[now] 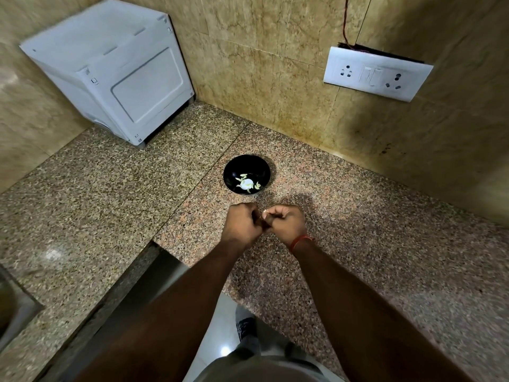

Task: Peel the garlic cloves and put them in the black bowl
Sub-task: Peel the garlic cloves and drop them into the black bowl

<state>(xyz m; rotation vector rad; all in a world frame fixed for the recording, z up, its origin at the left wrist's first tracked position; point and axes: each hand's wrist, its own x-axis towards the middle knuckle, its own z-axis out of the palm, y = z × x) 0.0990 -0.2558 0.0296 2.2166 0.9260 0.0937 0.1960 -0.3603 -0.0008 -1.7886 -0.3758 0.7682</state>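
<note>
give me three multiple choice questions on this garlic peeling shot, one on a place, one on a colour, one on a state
1. Where does the black bowl stand?
A. on the granite counter, beyond the hands
B. on top of the white appliance
C. in the sink

2. What colour is the band on the right wrist?
A. blue
B. red-orange
C. white

3. What are the hands doing?
A. both lie flat on the counter
B. the left hand and right hand are curled together, a small pale piece showing between the fingertips
C. one hand lifts the bowl

Answers:
1 A: the bowl sits on the speckled stone just past the knuckles.
2 B: a red-orange thread circles the wrist.
3 B: the fingers are curled and meet over the pale bit, likely a garlic clove.
</note>
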